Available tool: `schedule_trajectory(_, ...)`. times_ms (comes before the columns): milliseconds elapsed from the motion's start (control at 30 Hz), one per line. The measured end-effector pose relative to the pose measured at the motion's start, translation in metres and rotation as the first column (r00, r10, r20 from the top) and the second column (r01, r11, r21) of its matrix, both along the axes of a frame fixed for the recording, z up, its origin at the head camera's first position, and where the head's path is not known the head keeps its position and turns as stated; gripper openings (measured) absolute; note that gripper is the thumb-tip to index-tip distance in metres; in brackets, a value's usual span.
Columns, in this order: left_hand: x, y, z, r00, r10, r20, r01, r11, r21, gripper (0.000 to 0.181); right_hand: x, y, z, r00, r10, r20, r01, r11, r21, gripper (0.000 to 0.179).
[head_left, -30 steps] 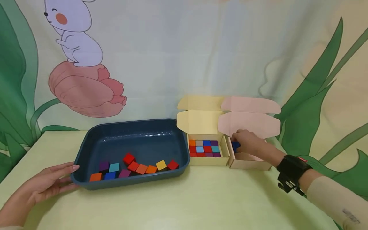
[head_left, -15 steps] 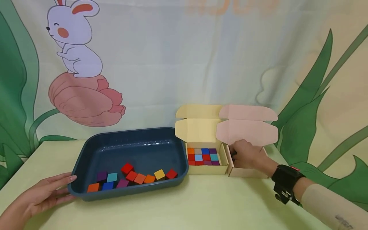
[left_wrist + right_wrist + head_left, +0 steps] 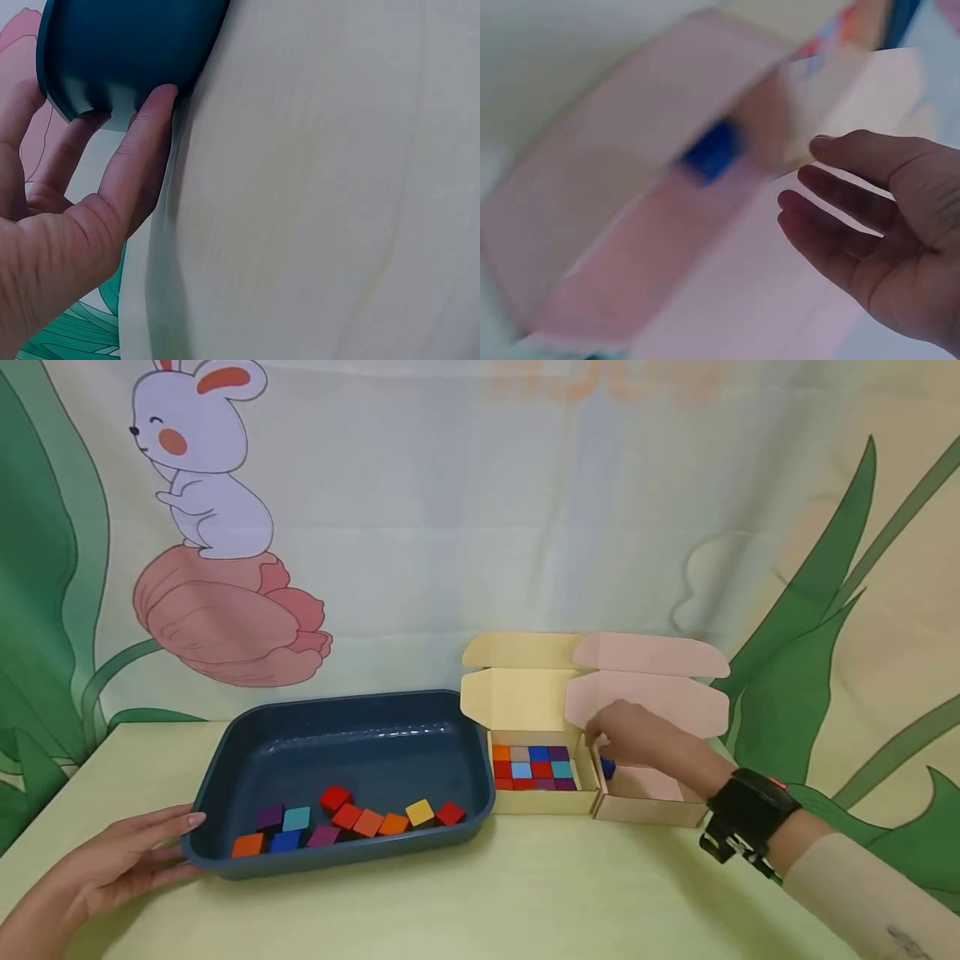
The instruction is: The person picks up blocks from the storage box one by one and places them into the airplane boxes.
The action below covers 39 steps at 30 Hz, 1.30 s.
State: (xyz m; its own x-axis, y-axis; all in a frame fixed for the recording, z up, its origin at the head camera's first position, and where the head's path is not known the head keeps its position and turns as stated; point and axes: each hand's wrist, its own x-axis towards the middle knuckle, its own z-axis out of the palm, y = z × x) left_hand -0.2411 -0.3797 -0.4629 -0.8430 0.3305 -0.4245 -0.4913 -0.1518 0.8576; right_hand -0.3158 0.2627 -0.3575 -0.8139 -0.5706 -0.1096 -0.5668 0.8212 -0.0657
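In the head view my left hand (image 3: 123, 860) touches the left end of a dark blue tray (image 3: 330, 857). One fingertip lies on its rim, with the other fingers against the outer wall. The left wrist view shows these fingers (image 3: 146, 127) fairly straight and spread on the tray's end. My right hand (image 3: 633, 735) is over the left side of an open pink box (image 3: 652, 811). A blue cube (image 3: 714, 152) sits in a corner of that box, apart from the hand. In the right wrist view the relaxed fingers hold nothing.
A yellow box (image 3: 540, 802) with several coloured cubes in rows stands between tray and pink box. Several loose cubes lie along the tray's near side, among them a yellow cube (image 3: 420, 812). Raised lids (image 3: 528, 697) back both boxes; a printed curtain (image 3: 420, 527) hangs behind.
My right hand has let go of the blue cube, now left in the pink box, and has risen slightly to the upper left. The left hand keeps its place on the tray.
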Motion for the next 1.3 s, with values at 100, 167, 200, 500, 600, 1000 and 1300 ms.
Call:
schedule_trajectory(100, -0.003, -0.002, 0.003, 1.0, 0.004, -0.005, -0.004, 1.0, -0.01, 0.019, -0.003, -0.037, 0.015, 1.0, 0.018, 0.012, -0.018, 0.999, -0.029, 0.016)
schedule_trajectory(167, -0.002, -0.006, 0.005, 1.0, 0.02, -0.002, -0.02, 1.0, -0.024, 0.019, -0.006, -0.069, 0.023, 0.996, 0.08, 0.027, -0.078, 0.996, -0.046, 0.019)
schedule_trajectory(200, -0.001, -0.008, 0.005, 1.0, 0.021, 0.001, -0.021, 0.999, -0.029, 0.02, -0.008, -0.086, 0.026, 0.992, 0.125, 0.028, -0.123, 0.991, -0.05, 0.02)
schedule_trajectory(500, -0.003, -0.011, 0.003, 0.994, 0.095, 0.056, -0.094, 0.995, -0.022, 0.021, -0.018, -0.241, 0.036, 0.904, 0.422, 0.066, -0.425, 0.903, 0.063, 0.029)
schedule_trajectory(600, -0.004, -0.011, 0.001, 0.993, 0.095, 0.067, -0.094, 0.995, -0.017, 0.02, -0.016, -0.288, 0.028, 0.872, 0.477, 0.11, -0.487, 0.867, 0.106, 0.034)
schedule_trajectory(1000, -0.01, -0.004, -0.002, 0.994, 0.04, 0.098, -0.037, 0.999, -0.024, 0.017, -0.005, -0.406, -0.02, 0.783, 0.512, 0.352, -0.602, 0.765, 0.227, 0.057)
schedule_trajectory(1300, -0.016, 0.0, -0.003, 0.991, 0.055, 0.119, -0.045, 0.995, -0.086, 0.067, 0.001, -0.414, -0.028, 0.769, 0.524, 0.366, -0.625, 0.738, 0.254, 0.017)
